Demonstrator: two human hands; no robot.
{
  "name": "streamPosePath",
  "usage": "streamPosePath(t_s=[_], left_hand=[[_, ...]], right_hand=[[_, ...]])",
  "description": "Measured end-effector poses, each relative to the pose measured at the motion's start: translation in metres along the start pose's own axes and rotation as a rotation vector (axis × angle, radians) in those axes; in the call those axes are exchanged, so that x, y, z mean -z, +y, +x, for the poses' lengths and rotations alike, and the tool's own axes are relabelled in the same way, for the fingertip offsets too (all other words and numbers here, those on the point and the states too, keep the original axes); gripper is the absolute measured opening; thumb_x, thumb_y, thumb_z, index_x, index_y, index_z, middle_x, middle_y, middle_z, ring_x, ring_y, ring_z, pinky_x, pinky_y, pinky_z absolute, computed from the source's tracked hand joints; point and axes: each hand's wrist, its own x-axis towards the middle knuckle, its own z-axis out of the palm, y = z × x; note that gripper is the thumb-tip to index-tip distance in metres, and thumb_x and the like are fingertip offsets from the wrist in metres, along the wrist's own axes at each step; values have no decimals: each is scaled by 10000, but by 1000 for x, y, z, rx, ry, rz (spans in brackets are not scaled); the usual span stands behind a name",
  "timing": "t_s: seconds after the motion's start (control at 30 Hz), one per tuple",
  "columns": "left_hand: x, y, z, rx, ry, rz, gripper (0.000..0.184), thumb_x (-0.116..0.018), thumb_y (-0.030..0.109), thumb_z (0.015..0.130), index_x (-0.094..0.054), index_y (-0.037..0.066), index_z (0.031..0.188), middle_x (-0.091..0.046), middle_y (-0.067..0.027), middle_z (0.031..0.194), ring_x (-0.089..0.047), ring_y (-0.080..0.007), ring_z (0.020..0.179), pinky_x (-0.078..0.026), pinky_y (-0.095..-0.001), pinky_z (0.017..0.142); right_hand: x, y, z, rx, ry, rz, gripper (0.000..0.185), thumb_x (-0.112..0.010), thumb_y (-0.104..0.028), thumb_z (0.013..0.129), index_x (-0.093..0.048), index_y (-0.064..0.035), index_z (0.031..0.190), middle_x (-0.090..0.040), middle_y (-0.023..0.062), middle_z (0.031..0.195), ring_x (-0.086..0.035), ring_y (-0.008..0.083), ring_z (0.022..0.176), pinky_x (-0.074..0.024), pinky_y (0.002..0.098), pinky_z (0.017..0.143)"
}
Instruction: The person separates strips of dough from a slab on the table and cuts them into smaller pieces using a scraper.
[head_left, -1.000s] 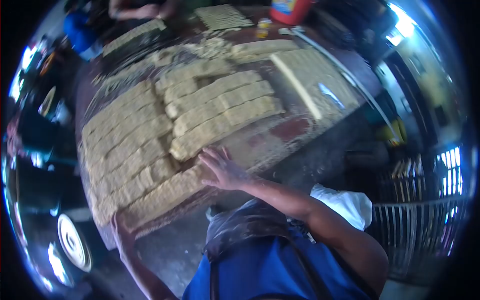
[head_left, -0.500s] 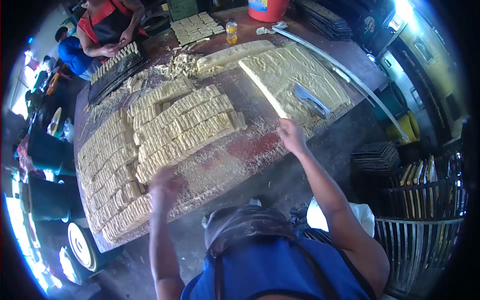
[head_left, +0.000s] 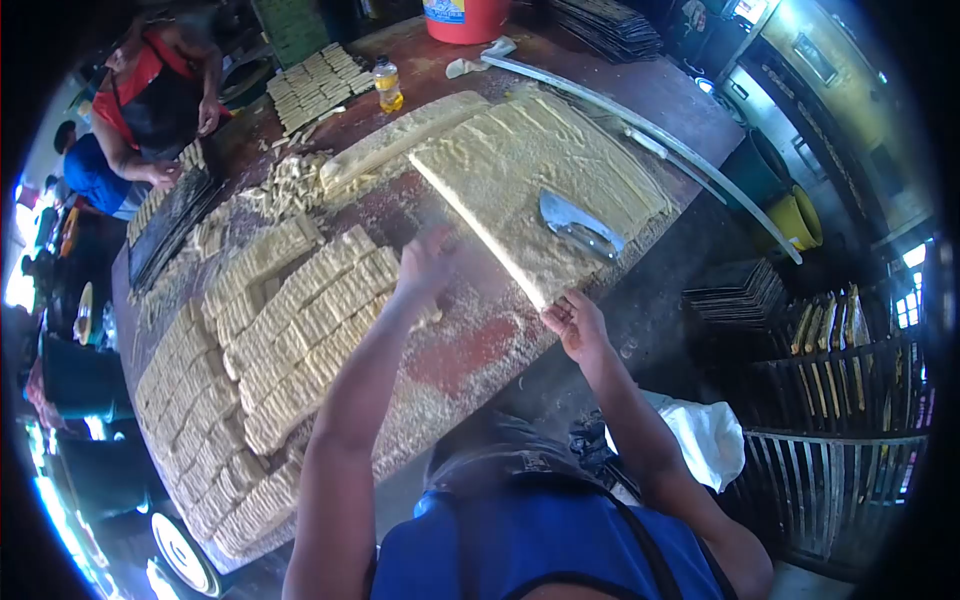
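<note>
My right hand (head_left: 577, 322) is at the near corner of a large flat dough sheet (head_left: 520, 190), its fingers curled near the edge and nothing visibly held. Blurred by motion, my left hand (head_left: 430, 262) is over the table between the sheet and the rows of cut dough strips (head_left: 310, 320); its fingers cannot be made out. A broad-bladed knife (head_left: 580, 226) lies on top of the sheet. Loose flour or crumbs cover the red tabletop (head_left: 455, 355) below my left hand.
Along the sheet's far side lies a long pale bar (head_left: 640, 118). A bottle (head_left: 387, 84) and a red bucket (head_left: 467, 18) stand at the back. At the far left a co-worker (head_left: 150, 90) handles strips over dark trays (head_left: 170, 235). Racks are on the right.
The view has shifted toward the sheet. My left hand has left the cut rows and moved right and forward. My right hand has gone from the near row to the sheet's corner.
</note>
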Motion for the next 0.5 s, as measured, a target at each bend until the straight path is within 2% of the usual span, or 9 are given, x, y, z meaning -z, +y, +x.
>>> streamPosePath(t_s=[0.07, 0.1, 0.17, 0.23, 0.27, 0.3, 0.37, 0.43, 0.5], left_hand=[[-16, -38, 70, 269, 88, -553, 339, -734, 272, 885, -683, 70, 1152, -709, -80, 1043, -684, -230, 896, -541, -366, 788], [-23, -57, 104, 264, 83, -566, 339, -734, 272, 885, -683, 70, 1152, -709, -80, 1043, -684, -230, 896, -541, -366, 788], [-36, -85, 163, 645, 237, -1016, 342, -756, 214, 858, -678, 28, 1135, -691, -85, 1004, -656, -183, 833, -523, -328, 720], [-39, -74, 192, 699, 273, -971, 321, -770, 203, 846, -675, 16, 1089, -687, -86, 963, -652, -168, 806, -518, -324, 691], [-38, -68, 200, 746, 311, -911, 302, -783, 191, 834, -672, 3, 1044, -683, -87, 922, -648, -154, 780, -512, -320, 662], [-37, -69, 208, 762, 302, -906, 302, -783, 191, 834, -672, 3, 1044, -683, -87, 922, -648, -154, 780, -512, -320, 662], [-37, -73, 211, 818, 194, -1079, 248, -802, 245, 849, -671, 99, 1000, -688, -33, 842, -688, -193, 770, -553, -355, 694], [-37, -75, 218, 830, 179, -1108, 309, -830, 277, 819, -663, 85, 995, -685, -28, 838, -676, -195, 758, -546, -368, 698], [-37, -76, 225, 883, 53, -1022, 370, -854, 294, 788, -658, 81, 1018, -687, -30, 897, -657, -182, 736, -529, -366, 685]], right_hand=[[-25, -5, -14, -12, 64, -48, 412, -675, -208, 933, -531, -13, 1266, -562, 122, 1183, -613, 250, 987, -577, 459, 845], [-38, -9, -20, -29, 118, -100, 380, -689, -217, 924, -552, -23, 1221, -560, 109, 1162, -612, 224, 924, -577, 445, 831], [-51, -14, -24, -42, 172, -202, 405, -725, -231, 898, -552, -39, 1209, -564, 94, 1154, -595, 206, 924, -563, 437, 851], [-61, -16, -36, 30, 135, -454, 429, -722, -212, 899, -553, -64, 1265, -613, 45, 1125, -586, 223, 1001, -511, 470, 941], [-48, -7, -28, 81, 89, -331, 423, -739, -201, 888, -565, -90, 1257, -626, 39, 1199, -599, 216, 1082, -502, 462, 950], [-46, -4, -19, 70, 102, -331, 423, -739, -201, 888, -565, -90, 1257, -626, 39, 1199, -599, 216, 1082, -502, 462, 950], [-40, 3, -14, 6, 108, -37, 412, -733, -175, 893, -568, -95, 1262, -638, 51, 1203, -604, 207, 1136, -502, 469, 942], [-60, -8, -16, -29, 115, 16, 419, -736, -162, 890, -566, -89, 1266, -646, 52, 1189, -620, 203, 1110, -513, 454, 926], [-69, -8, -11, -67, 114, 61, 426, -738, -149, 888, -564, -82, 1271, -654, 54, 1175, -636, 199, 1084, -525, 440, 910]])
